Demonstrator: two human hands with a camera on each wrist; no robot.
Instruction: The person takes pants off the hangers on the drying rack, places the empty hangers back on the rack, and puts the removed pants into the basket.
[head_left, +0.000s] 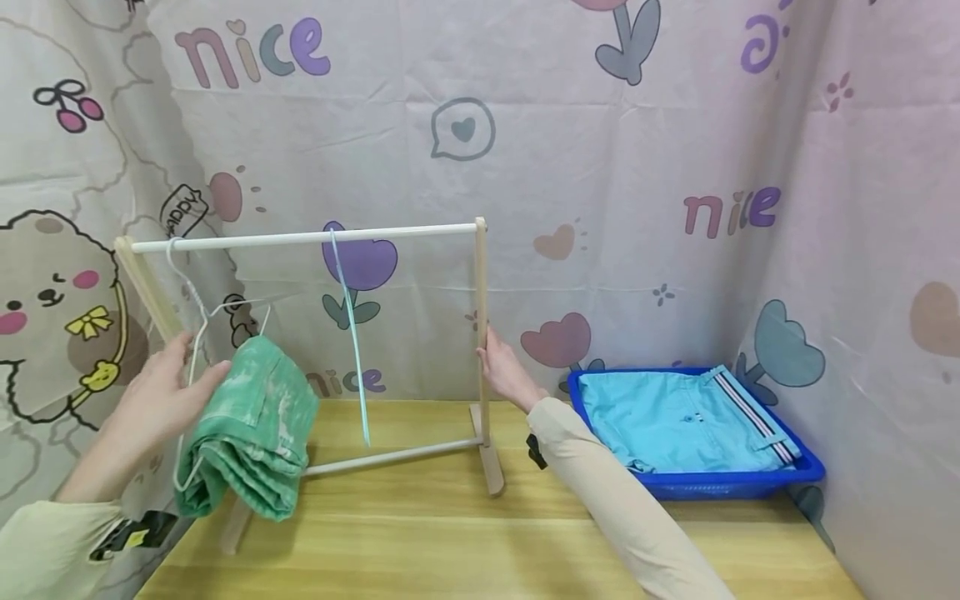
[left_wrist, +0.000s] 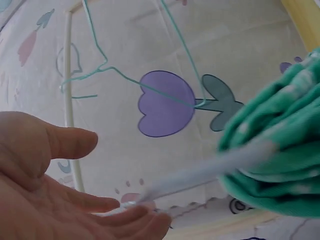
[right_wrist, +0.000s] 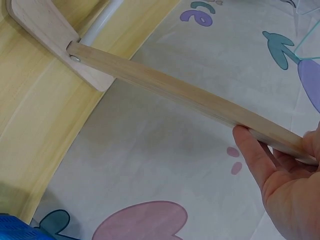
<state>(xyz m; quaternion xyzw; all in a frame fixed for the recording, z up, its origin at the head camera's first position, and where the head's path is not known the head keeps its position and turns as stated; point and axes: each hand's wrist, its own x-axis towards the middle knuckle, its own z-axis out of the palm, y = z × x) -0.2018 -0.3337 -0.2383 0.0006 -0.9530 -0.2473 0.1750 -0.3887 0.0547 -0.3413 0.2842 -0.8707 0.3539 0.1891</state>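
A clothes rack (head_left: 482, 333) with wooden posts and a white top bar stands on the table. My right hand (head_left: 510, 367) grips its right post, thumb and fingers on either side in the right wrist view. Folded green trousers (head_left: 258, 425) with pale patches hang over a white wire hanger (head_left: 197, 308) at the left end of the bar. Beside them my left hand (head_left: 161, 392) is spread with the thumb apart; in the left wrist view its fingertips come close to the hanger's blurred white wire. An empty light-teal hanger (head_left: 352, 333) hangs mid-bar.
A blue basket (head_left: 697, 486) at the right back of the table (head_left: 525, 550) holds folded light-blue trousers (head_left: 667, 417) with a striped waistband. A printed cloth backdrop (head_left: 600, 167) rises behind the rack and along both sides.
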